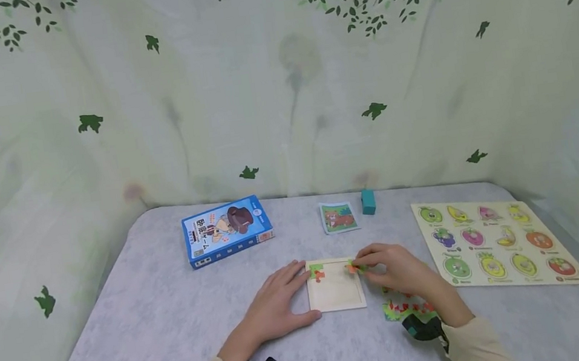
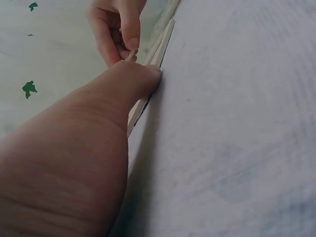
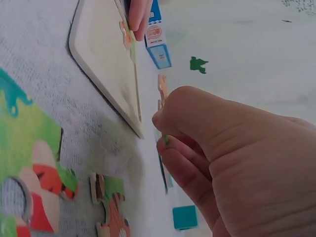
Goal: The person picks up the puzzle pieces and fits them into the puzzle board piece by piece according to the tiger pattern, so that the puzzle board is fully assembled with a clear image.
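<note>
A shallow wooden puzzle tray (image 1: 336, 297) lies flat on the table, with one green-and-red puzzle piece (image 1: 316, 272) in its far left corner. My left hand (image 1: 276, 307) rests at the tray's left side, fingers extended and the thumb at the near edge. Over the far right corner, my right hand (image 1: 402, 269) pinches another puzzle piece (image 3: 162, 89) between thumb and fingers. In the right wrist view the held piece is tilted on edge, partly hidden by the fingertips. Loose puzzle pieces (image 1: 402, 310) lie right of the tray, partly beneath the right forearm.
A blue game box (image 1: 227, 231) lies at the back left. Behind the tray are a bear picture card (image 1: 339, 218) and a teal block (image 1: 368, 202). A fruit picture board (image 1: 501, 244) takes up the right side. A printed curtain (image 1: 277, 84) hangs behind the table.
</note>
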Motion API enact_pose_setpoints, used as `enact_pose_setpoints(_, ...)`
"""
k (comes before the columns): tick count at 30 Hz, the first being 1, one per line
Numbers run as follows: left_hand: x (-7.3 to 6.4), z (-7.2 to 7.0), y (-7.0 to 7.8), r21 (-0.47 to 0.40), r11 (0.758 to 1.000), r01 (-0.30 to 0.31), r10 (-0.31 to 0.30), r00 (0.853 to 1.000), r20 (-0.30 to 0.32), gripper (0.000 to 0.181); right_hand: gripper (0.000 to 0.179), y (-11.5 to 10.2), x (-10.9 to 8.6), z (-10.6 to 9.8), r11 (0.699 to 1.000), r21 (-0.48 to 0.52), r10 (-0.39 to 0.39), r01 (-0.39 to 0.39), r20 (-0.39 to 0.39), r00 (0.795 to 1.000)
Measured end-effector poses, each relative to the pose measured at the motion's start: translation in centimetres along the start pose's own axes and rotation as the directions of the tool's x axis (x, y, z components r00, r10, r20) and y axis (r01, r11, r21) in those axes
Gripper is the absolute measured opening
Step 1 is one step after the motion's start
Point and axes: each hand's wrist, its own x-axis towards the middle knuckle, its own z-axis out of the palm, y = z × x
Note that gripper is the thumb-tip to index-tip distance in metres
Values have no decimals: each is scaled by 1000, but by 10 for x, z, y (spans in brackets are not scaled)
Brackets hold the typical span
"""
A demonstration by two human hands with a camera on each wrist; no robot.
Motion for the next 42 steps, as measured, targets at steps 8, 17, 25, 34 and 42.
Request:
enact_pose_setpoints(8, -2, -1, -2, -3, 1000, 15, -15, 1000, 9, 80, 27, -12, 10, 13, 999, 35, 16, -16, 11, 1000)
enact_pose_setpoints(17, 1, 0, -2, -13, 1000, 6, -6, 1000, 6, 78, 26, -17, 22, 18, 1000, -5, 12, -12, 15, 1000)
enact_pose_setpoints(25, 2, -1, -1, -35, 999, 2, -1, 1000, 2, 78, 24, -18, 24, 31, 996, 52, 67, -65, -35, 997)
enact_pose_setpoints(34, 1, -1, 0, -46, 999, -2, 3, 1000, 13, 77, 22, -18, 21, 46, 1000, 19, 19, -18, -92, 996)
enact_pose_setpoints(42, 3, -2, 1, -29, 1000, -9, 9, 1000, 1, 78, 25, -22, 24, 45, 998, -68, -5, -1, -83, 997)
